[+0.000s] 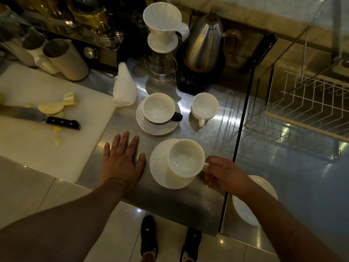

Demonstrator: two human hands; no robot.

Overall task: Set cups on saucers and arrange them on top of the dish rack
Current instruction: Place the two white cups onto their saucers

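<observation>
My right hand (224,175) pinches the handle of a white cup (184,157), which is over a dotted white saucer (160,165) near the counter's front edge. I cannot tell whether the cup rests on the saucer or hovers. My left hand (122,157) lies flat on the steel counter (120,125), fingers spread, just left of that saucer. Farther back, a white cup with a black handle (158,107) sits on a second dotted saucer (156,129). A third white cup (204,107) stands alone on the counter. The wire dish rack (309,103) is at the right, behind glass.
A white cutting board (37,133) on the left holds a black-handled knife (62,122) and fruit pieces. At the back stand a white dripper on a glass carafe (163,44), a steel kettle (205,42), a foam net sleeve (124,89) and metal canisters. A white bowl (243,208) sits under my right forearm.
</observation>
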